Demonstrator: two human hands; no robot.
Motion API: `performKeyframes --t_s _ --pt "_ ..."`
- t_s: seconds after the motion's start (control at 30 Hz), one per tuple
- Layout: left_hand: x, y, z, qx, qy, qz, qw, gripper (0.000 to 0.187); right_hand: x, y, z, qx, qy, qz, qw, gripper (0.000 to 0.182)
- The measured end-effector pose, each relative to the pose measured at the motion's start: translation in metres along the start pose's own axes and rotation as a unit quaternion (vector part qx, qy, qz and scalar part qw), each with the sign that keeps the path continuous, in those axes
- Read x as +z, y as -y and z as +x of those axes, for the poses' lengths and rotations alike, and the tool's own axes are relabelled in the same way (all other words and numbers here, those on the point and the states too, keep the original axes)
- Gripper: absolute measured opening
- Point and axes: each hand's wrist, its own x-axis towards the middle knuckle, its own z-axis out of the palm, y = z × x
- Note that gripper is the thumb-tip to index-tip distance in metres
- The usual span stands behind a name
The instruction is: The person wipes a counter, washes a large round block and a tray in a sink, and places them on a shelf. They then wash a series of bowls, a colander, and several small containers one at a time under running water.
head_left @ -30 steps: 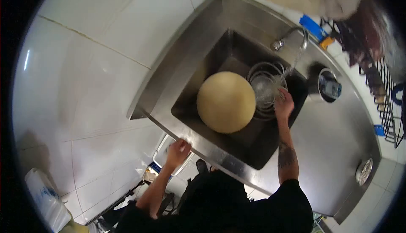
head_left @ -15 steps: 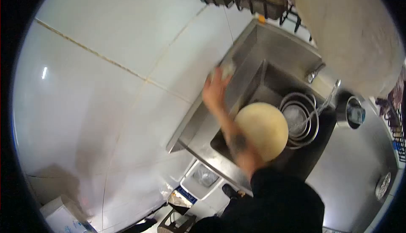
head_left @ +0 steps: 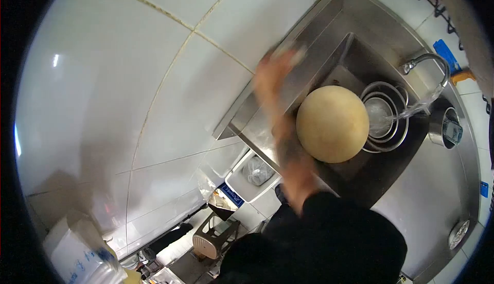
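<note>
My right hand [head_left: 272, 73], smeared by motion, reaches to the sink's left rim beside the tiled wall. Its fingers are closed on a pale sponge [head_left: 294, 56], too blurred to show detail. Below the bare, tattooed forearm and to its right, a cream, round, dome-like bowl [head_left: 334, 124] sits bottom up in the steel sink [head_left: 355, 60]. Next to it are nested metal bowls [head_left: 382, 114], and water runs into them from the curved tap [head_left: 429, 60]. My left hand is out of view.
A steel pot [head_left: 437, 129] with a dark item inside stands right of the basin, on the steel drainboard [head_left: 427, 191]. White tiles [head_left: 170, 83] rise at the left. Below are a white bin [head_left: 252, 176] and a brown stool [head_left: 213, 235].
My right hand has shifted along the sink's left rim, still holding the sponge. The camera view has moved, bringing the whole tap into sight. The bowls stay in the basin.
</note>
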Motion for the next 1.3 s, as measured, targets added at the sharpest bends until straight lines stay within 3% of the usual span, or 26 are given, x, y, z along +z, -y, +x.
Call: performKeyframes --t_s 0.07,0.13,0.17,0.23,0.3,0.33,0.37,0.4,0.43,0.5,0.53,0.6,0.7,0.77,0.8,0.9,1.0,1.07,1.1,1.13,1.2,1.23,1.27,1.3 --pt "-0.006 0.001 0.001 0.015 0.003 0.008 1.0 0.015 -0.005 0.053 -0.174 0.029 0.02 0.093 0.995 0.076" --pt "-0.009 0.0 0.0 0.032 0.005 0.02 0.999 0.014 -0.002 0.05 -0.316 0.045 0.197 0.103 0.974 0.068" --pt "-0.009 -0.001 0.0 0.038 0.005 0.022 0.999 0.014 -0.005 0.023 -0.357 0.015 0.363 0.126 0.923 0.058" --pt "-0.012 -0.006 0.006 0.055 0.004 0.029 0.998 0.014 -0.038 0.007 -0.372 0.006 0.343 0.228 0.911 0.05" --pt "-0.004 -0.012 0.014 0.051 0.012 0.023 0.998 0.014 -0.06 -0.019 -0.33 0.06 0.356 0.307 0.881 0.046" --pt "0.0 -0.013 0.019 0.049 0.013 0.022 0.998 0.014 -0.091 -0.023 -0.284 0.083 0.326 0.271 0.902 0.049" --pt "0.005 -0.015 0.025 0.04 0.017 0.018 0.999 0.014 -0.125 -0.047 -0.179 0.219 0.296 0.427 0.826 0.056" --pt "0.008 -0.013 0.024 0.03 0.012 0.013 0.999 0.014 -0.144 -0.062 -0.105 0.048 0.211 0.218 0.952 0.056" --pt "0.011 -0.011 0.024 0.021 0.009 0.008 1.0 0.014 -0.152 -0.081 -0.04 -0.013 0.116 0.156 0.981 0.061" --pt "0.018 -0.007 0.025 0.0 0.0 -0.001 1.0 0.014 -0.154 -0.114 0.118 -0.036 0.087 0.221 0.971 0.053" --pt "0.022 -0.002 0.023 -0.014 -0.003 -0.006 1.0 0.014 -0.158 -0.102 0.173 0.061 0.117 0.365 0.921 0.051" --pt "0.027 0.016 0.011 -0.045 -0.013 -0.012 0.999 0.014 -0.126 -0.106 0.279 0.13 0.096 0.317 0.934 0.065" --pt "0.036 0.051 -0.021 -0.095 -0.019 -0.021 0.995 0.014 -0.035 -0.119 0.309 0.104 0.043 0.258 0.959 0.063" --pt "0.04 0.078 -0.04 -0.118 -0.016 -0.027 0.992 0.014 -0.005 -0.118 0.264 0.043 -0.063 0.41 0.909 0.062" --pt "0.041 0.085 -0.043 -0.121 -0.014 -0.026 0.992 0.014 0.02 -0.15 0.241 0.057 -0.042 0.389 0.919 0.061" --pt "0.039 0.09 -0.037 -0.108 0.0 -0.019 0.994 0.015 0.045 -0.09 -0.041 0.014 -0.113 0.294 0.949 0.064" --pt "0.027 0.093 -0.03 -0.074 0.008 0.0 0.997 0.015 0.067 -0.029 -0.326 0.142 0.025 0.119 0.982 0.063" --pt "0.016 0.087 -0.02 -0.043 0.006 0.013 0.999 0.015 0.019 0.007 -0.368 0.174 0.283 0.277 0.902 0.039" --pt "0.013 0.081 -0.008 -0.024 0.007 0.019 1.0 0.015 0.007 0.019 -0.362 0.165 0.254 0.371 0.878 0.028" --pt "0.008 0.078 0.006 -0.006 0.006 0.024 1.0 0.015 0.005 0.024 -0.356 0.115 0.224 0.327 0.911 0.027" --pt "0.005 0.072 0.053 0.04 0.018 0.026 0.999 0.015 -0.007 0.015 -0.32 0.167 0.275 0.37 0.872 0.026" --pt "0.008 0.077 0.088 0.082 0.047 -0.006 0.995 0.015 -0.029 0.007 -0.286 0.185 0.273 0.377 0.865 0.031" --pt "0.017 0.067 0.115 0.163 0.132 -0.144 0.967 0.014 -0.037 -0.013 -0.254 0.179 0.242 0.429 0.852 0.036" --pt "0.025 0.046 0.136 0.188 0.172 -0.101 0.962 0.013 -0.068 -0.023 -0.207 0.192 0.229 0.439 0.847 0.039"
